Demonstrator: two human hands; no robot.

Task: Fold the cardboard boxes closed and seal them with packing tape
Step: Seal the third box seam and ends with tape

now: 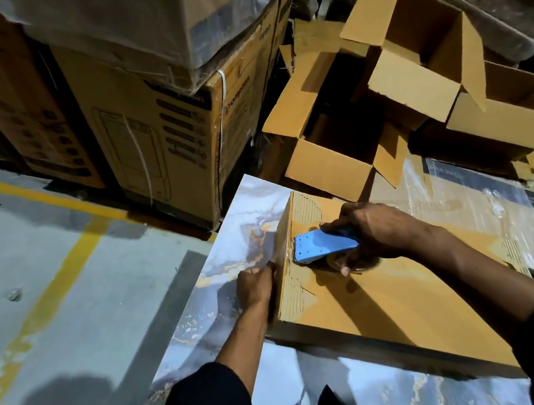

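A closed brown cardboard box [390, 315] lies on a marble-patterned table [253, 211] in front of me. My right hand [374, 231] grips a blue tape dispenser [323, 244] on the box top near its left edge. A strip of clear tape [278, 252] runs from the dispenser over that edge and down the box's left side. My left hand [255, 285] presses against that side, its fingers pinching the tape's end.
Several open, empty cardboard boxes [335, 112] are piled beyond the table at the back right. Large printed cartons [159, 138] wrapped in plastic stand stacked at the back left. Grey floor with yellow lines [60, 268] lies to the left.
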